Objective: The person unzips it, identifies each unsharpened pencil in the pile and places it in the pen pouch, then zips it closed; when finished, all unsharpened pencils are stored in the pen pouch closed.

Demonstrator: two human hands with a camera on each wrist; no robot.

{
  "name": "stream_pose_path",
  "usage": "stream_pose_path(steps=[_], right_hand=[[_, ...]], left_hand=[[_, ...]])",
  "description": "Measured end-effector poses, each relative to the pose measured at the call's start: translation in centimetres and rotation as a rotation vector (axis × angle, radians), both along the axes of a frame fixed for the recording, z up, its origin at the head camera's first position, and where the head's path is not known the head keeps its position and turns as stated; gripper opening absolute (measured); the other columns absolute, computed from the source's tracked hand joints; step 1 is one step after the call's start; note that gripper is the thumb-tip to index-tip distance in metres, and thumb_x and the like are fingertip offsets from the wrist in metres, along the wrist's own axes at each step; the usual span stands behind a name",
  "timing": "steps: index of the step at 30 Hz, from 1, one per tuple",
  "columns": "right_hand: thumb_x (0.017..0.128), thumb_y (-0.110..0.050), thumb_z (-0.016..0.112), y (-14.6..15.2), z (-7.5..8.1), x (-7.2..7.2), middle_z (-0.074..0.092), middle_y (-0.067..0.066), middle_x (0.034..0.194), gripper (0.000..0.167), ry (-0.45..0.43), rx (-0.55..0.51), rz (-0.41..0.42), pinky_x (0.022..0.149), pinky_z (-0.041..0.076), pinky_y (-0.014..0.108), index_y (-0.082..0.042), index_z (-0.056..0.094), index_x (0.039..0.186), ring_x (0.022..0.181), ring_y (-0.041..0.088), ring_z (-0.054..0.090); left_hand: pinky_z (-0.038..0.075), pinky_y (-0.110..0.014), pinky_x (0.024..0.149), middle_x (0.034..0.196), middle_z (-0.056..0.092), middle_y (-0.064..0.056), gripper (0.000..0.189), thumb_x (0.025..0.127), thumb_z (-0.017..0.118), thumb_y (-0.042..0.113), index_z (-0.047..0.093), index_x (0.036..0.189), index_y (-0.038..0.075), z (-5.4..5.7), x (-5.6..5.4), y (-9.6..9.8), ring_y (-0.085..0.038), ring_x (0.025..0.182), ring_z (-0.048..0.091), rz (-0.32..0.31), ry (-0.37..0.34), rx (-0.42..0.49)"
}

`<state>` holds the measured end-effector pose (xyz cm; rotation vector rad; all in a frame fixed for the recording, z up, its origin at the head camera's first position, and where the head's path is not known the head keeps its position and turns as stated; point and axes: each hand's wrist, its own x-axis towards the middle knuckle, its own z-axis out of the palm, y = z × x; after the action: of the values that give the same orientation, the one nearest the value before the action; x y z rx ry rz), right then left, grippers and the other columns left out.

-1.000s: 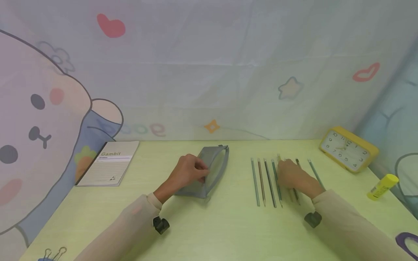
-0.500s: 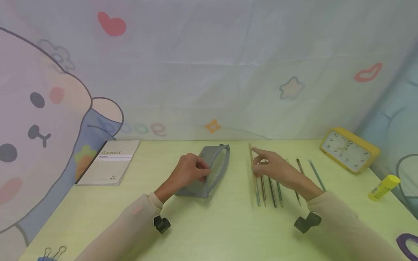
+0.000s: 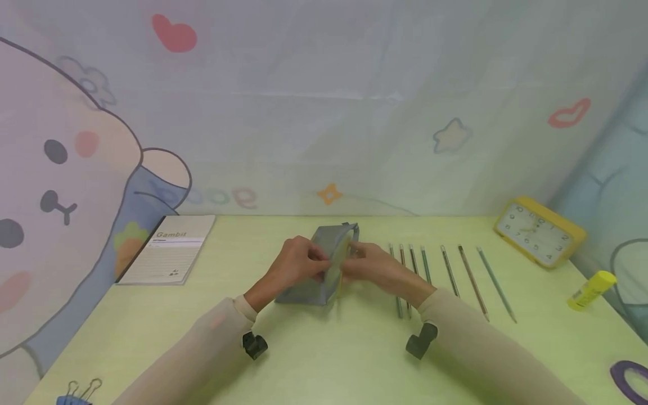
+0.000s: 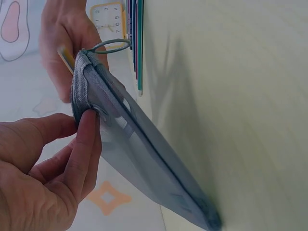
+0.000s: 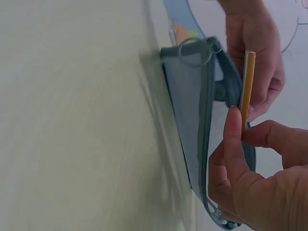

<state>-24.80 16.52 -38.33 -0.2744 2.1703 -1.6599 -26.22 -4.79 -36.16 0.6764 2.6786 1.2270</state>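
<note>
My left hand pinches one edge of the mouth of a grey mesh zip pouch, holding it apart. A thin metal ring hangs at the end of its zip. At that mouth my right hand pinches a yellow pencil between thumb and fingertips. The pencil's flat end points up past the fingers in the right wrist view; its other end is hidden by the hand and pouch. To the right, several pencils lie in a spaced row, among them a brown pencil and a teal pencil.
A notepad lies at the back left. On the right stand a yellow clock and a yellow glue stick. A purple tape roll and a blue binder clip are near the front corners. A printed cloth hangs behind.
My right hand has lifted the yellow pencil out of the row and carried it left to the pouch's mouth. The left hand keeps its hold on the pouch edge.
</note>
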Motion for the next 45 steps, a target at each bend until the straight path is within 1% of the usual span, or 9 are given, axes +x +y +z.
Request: stream_pose_path(steps=[4,10,17,20,25,31,36,41,45], right_hand=[[0.09,-0.014,0.064,-0.4,-0.4,-1.0,0.075,0.014,0.11,0.088,0.043,0.013,-0.052,0.101,0.052,0.039,0.004,0.013,0.16,0.091,0.016,0.073],[0.086,-0.007,0.062,-1.0,-0.3,-1.6,0.077,0.018,0.103,0.082,0.081,0.038,-0.047,0.087,0.059,0.037,0.001,0.024,0.158,0.083,0.017,0.074],[0.091,-0.016,0.071,-1.5,-0.1,-1.0,0.076,0.017,0.101,0.098,0.074,0.108,-0.071,0.098,0.055,0.043,0.01,0.004,0.158,0.081,0.018,0.075],[0.09,-0.021,0.073,-1.4,0.0,-0.7,0.075,0.014,0.1,0.102,0.089,0.159,-0.093,0.099,0.054,0.044,0.01,0.004,0.158,0.082,0.018,0.075],[0.092,-0.024,0.071,-0.2,0.7,-0.2,0.069,0.014,0.114,0.091,0.137,0.216,-0.099,0.097,0.054,0.045,0.003,0.016,0.16,0.089,0.023,0.076],[0.097,-0.022,0.066,3.2,2.9,0.0,0.068,0.018,0.115,0.064,0.303,0.456,-0.063,0.084,0.059,0.04,0.002,0.042,0.151,0.088,0.025,0.075],[0.099,-0.021,0.061,6.3,4.3,0.1,0.07,0.023,0.114,0.051,0.427,0.675,-0.089,0.081,0.058,0.042,0.006,0.052,0.142,0.1,0.034,0.072],[0.099,-0.012,0.059,8.4,4.0,0.8,0.071,0.028,0.108,0.047,0.399,0.796,-0.076,0.08,0.057,0.045,0.016,0.052,0.136,0.084,0.029,0.071],[0.097,-0.003,0.058,9.1,3.0,1.5,0.062,0.036,0.124,0.046,0.322,0.843,-0.034,0.078,0.057,0.04,0.021,0.048,0.134,0.07,0.022,0.068]], left_hand=[[0.057,-0.023,0.064,0.078,0.079,-0.006,0.011,0.089,0.073,0.014,0.081,0.087,0.006,0.0,0.0,0.3,-0.011,0.059,0.074,-0.009,0.003,0.002],[0.056,-0.022,0.062,0.08,0.079,-0.008,0.012,0.089,0.072,0.014,0.081,0.087,0.005,0.2,0.1,0.4,-0.012,0.059,0.074,-0.019,0.008,0.009],[0.052,-0.018,0.061,0.078,0.079,-0.006,0.012,0.088,0.074,0.017,0.081,0.085,0.007,0.2,0.1,0.5,-0.011,0.06,0.074,-0.014,0.003,0.002],[0.053,-0.018,0.061,0.078,0.079,-0.005,0.012,0.088,0.075,0.017,0.081,0.085,0.007,0.2,0.2,0.4,-0.011,0.06,0.074,-0.012,0.007,0.007],[0.056,-0.023,0.062,0.08,0.079,-0.007,0.011,0.089,0.074,0.013,0.08,0.087,0.004,0.3,0.3,0.0,-0.012,0.06,0.074,-0.009,0.014,0.022],[0.057,-0.024,0.064,0.08,0.079,-0.008,0.013,0.089,0.071,0.011,0.08,0.091,0.002,0.5,0.0,-0.6,-0.013,0.061,0.075,0.004,0.004,0.019],[0.057,-0.024,0.065,0.081,0.079,-0.008,0.013,0.088,0.071,0.01,0.08,0.092,0.001,0.6,-0.2,-0.9,-0.014,0.061,0.075,0.023,0.001,0.027],[0.055,-0.02,0.064,0.079,0.079,-0.007,0.013,0.087,0.071,0.01,0.08,0.091,0.001,0.3,-0.2,-1.1,-0.013,0.06,0.075,0.023,0.0,0.017],[0.055,-0.02,0.064,0.079,0.079,-0.008,0.012,0.087,0.071,0.01,0.08,0.09,0.002,0.0,-0.2,-1.2,-0.014,0.06,0.075,0.021,-0.005,0.023]])
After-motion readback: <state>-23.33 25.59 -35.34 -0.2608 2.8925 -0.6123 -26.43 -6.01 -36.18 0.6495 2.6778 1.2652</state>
